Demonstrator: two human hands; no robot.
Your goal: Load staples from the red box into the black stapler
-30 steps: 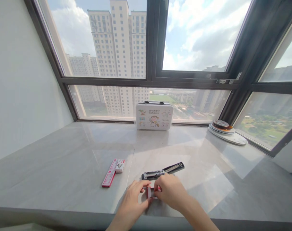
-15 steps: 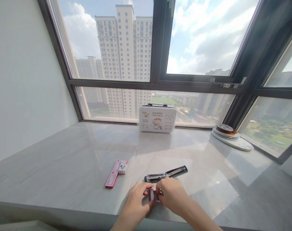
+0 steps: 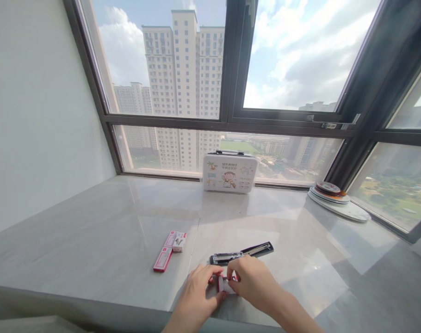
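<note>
Box between hands, contents unclear

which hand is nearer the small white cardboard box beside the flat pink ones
Left. The left hand is below and right of the small white cardboard box in view, not touching it; the right hand is farther right, beyond the left.

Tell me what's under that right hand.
Under the right hand, part of a small red-and-white object shows, its left end held in the left hand. The right hand covers the rest, so whatever lies directly beneath it can't be seen.
</note>
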